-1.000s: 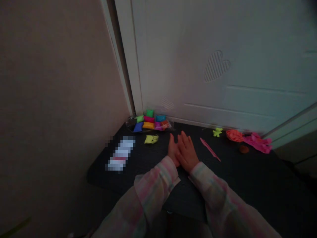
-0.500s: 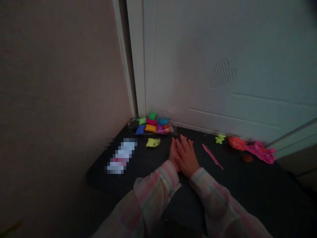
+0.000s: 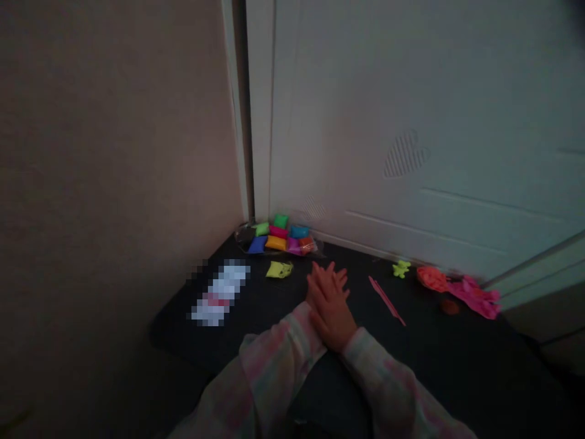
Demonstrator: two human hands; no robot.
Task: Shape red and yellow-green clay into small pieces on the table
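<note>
Over the middle of the black table, my right hand point(image 3: 334, 314) lies flat across my left hand point(image 3: 314, 294), palm against palm. The right fingers are stretched out and point away from me. Behind them, part of the left hand's fingers shows, also extended. Whether anything is between the palms is hidden. A torn yellow packet point(image 3: 278, 269) rests left of my hands. To their right lie thin pink modelling tools point(image 3: 386, 300), side by side.
A clear bag of colourful soft packets point(image 3: 276, 242) lies at the back left, near the wall. At the left is a blurred-out white sheet point(image 3: 222, 292). Along the back right sit a yellow-green figure point(image 3: 401, 269), an orange textured lump point(image 3: 432, 278), a pink piece point(image 3: 475, 297) and a brown lump point(image 3: 450, 306).
My right hand has slid across the left, covering more of it, and the hands sit lower in view. The camera view has shifted slightly. The things on the table stay in place.
</note>
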